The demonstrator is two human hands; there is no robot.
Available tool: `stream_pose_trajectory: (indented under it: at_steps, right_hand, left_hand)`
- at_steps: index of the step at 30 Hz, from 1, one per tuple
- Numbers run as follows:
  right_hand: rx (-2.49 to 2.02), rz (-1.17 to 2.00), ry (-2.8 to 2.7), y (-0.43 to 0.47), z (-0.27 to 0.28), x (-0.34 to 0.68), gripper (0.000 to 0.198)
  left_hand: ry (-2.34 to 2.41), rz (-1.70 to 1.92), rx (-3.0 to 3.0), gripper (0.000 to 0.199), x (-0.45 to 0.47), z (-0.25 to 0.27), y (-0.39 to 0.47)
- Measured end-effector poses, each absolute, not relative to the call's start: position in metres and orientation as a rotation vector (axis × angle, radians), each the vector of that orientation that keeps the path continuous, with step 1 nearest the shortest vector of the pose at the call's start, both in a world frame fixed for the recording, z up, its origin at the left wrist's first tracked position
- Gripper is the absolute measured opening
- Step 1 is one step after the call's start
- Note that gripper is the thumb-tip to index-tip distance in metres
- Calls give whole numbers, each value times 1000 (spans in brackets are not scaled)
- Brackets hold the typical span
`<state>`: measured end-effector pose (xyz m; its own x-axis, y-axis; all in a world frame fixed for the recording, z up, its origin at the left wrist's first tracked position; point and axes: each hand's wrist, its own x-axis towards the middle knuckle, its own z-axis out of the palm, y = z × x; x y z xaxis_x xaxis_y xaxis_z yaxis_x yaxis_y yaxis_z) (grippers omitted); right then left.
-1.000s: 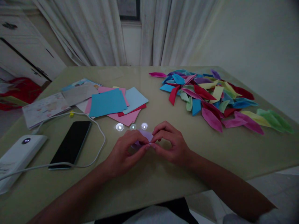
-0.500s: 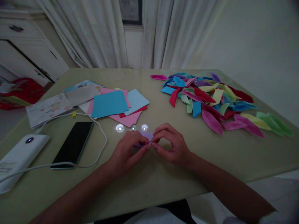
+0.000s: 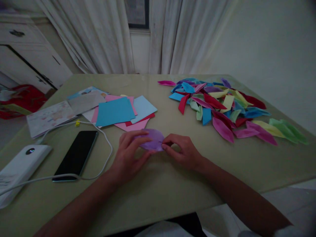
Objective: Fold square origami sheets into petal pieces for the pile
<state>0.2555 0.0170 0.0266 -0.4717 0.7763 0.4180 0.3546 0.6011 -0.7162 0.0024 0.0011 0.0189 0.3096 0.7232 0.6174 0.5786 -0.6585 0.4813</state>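
A purple piece of paper [image 3: 155,140], rounded in outline, is held just above the table between my two hands. My left hand [image 3: 130,153] grips its left side, fingers over the top and thumb along the near edge. With thumb and forefinger, my right hand [image 3: 181,149] pinches the paper's right end. Beyond the hands lie loose sheets, among them a blue sheet [image 3: 115,111], a light blue sheet [image 3: 145,108] and a pink sheet [image 3: 135,125].
Folded paper pieces [image 3: 214,102] in many colours are heaped at the right back of the table [image 3: 158,200]. On the left are a black phone [image 3: 76,154], a white power bank [image 3: 22,171], a white cable [image 3: 108,158] and a printed booklet [image 3: 51,117].
The purple paper, mostly hidden between the fingertips before, now shows a broad rounded face. My left fingers have spread over it, while my right hand stays pinched at its end.
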Motion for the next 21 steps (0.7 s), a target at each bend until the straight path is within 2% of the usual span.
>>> stream_pose_trajectory:
  at_steps: [2,6,12,21]
  right_hand:
    - [-895,701,-2041,24,28,262,13]
    - [-897,731,-1965,35,28,274,26]
    - [-873,796,-1929,41,25,276,24]
    - [-907,802,-1972,43,27,279,16]
  left_hand:
    - [1383,1335,2246,28,-6,24,9]
    - [1187,1151,2081,44,-18,22,24]
    - [1089,1191,2072,15,-14,17,24]
    - [1180,1196,1980,14,-14,24,22]
